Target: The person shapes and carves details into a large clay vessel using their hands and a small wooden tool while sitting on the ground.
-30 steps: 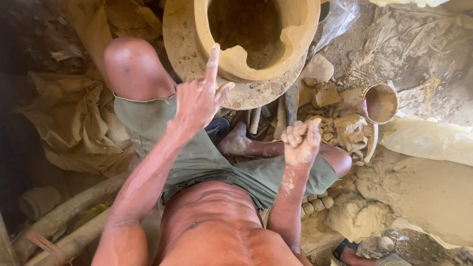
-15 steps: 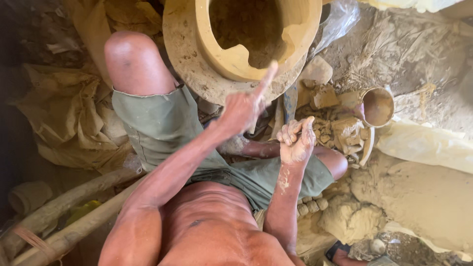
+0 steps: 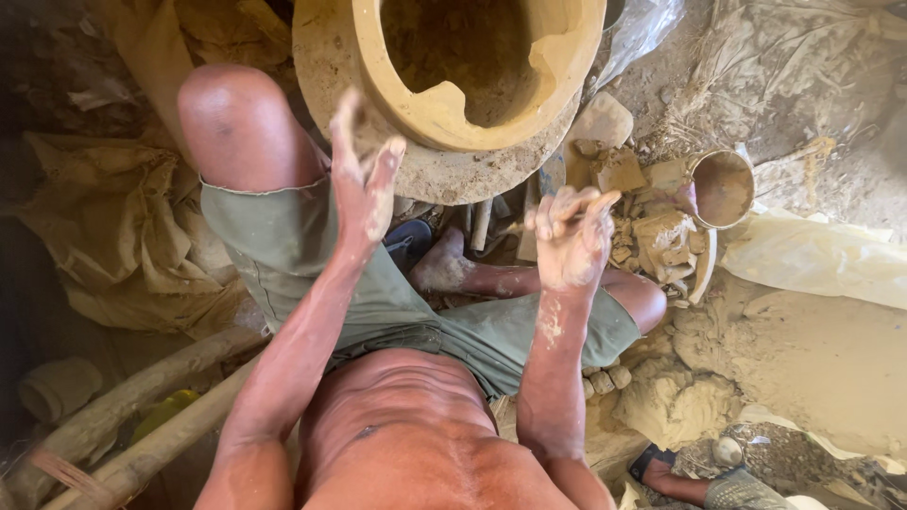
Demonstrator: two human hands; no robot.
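A wide unfired clay pot (image 3: 444, 113) with a notch cut in its rim stands on a round clay-caked wheel (image 3: 331, 57) in front of my bent knees. My left hand (image 3: 364, 175), coated in pale clay, is raised edge-on just left of the pot's near wall, fingers straight and apart, holding nothing. My right hand (image 3: 567, 236) hovers lower, right of the wheel, with its fingers curled around what looks like a thin stick (image 3: 515, 227). Neither hand touches the pot.
A small round bowl of muddy water (image 3: 723, 189) sits at right beside broken clay lumps (image 3: 661, 236). A pale plastic sheet (image 3: 812, 255) and a clay mound (image 3: 680, 406) lie further right. Sacking (image 3: 113, 236) and wooden poles (image 3: 142, 425) are at left. Another person's foot (image 3: 675, 477) shows at bottom right.
My left hand swung right toward the pot's near side, then came back left and up. My right hand stayed almost where it was.
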